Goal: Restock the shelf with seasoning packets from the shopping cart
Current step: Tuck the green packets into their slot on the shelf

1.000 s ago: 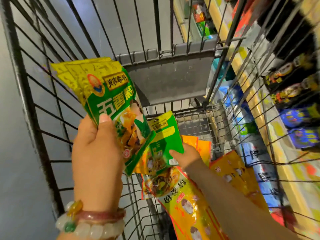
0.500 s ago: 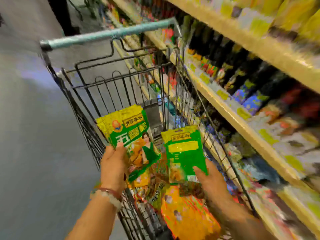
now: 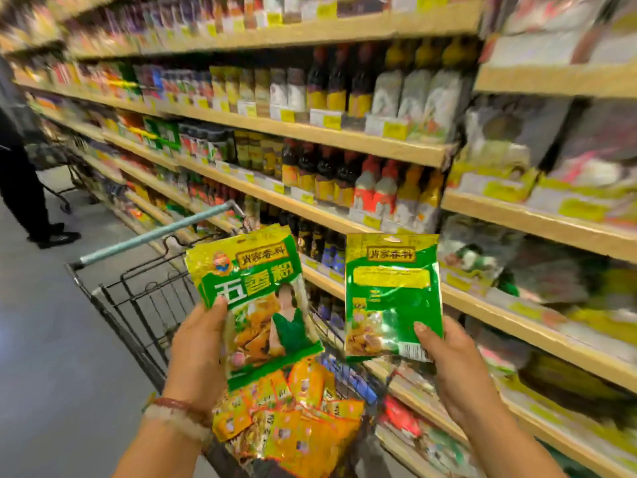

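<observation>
Both hands are up higher than half a second ago, lifted out over the cart, and the view has swung up from the basket to the shelves, so the packets now sit in front of the shelving rather than the wire.

Left hand (image 3: pixel 198 343) grips a small fanned stack of green and yellow seasoning packets (image 3: pixel 256 305), thumb across the front, low centre of the frame. Right hand (image 3: pixel 451 353) pinches a single green packet (image 3: pixel 391 294) by its lower right corner, back side showing, just right of the stack but not touching it.

Under them the shopping cart (image 3: pixel 138 305) holds a pile of orange and yellow packets (image 3: pixel 296 419) at the bottom centre; its pale blue handle (image 3: pixel 155 232) runs up toward mid-frame.

Wooden shelves (image 3: pixel 344 139) fill the right and top, with dark sauce bottles (image 3: pixel 327 174) in rows and blurry bagged goods on the far right. Grey floor on the left, and a person in dark clothes (image 3: pixel 20 174) stands at the far left edge by another cart.
</observation>
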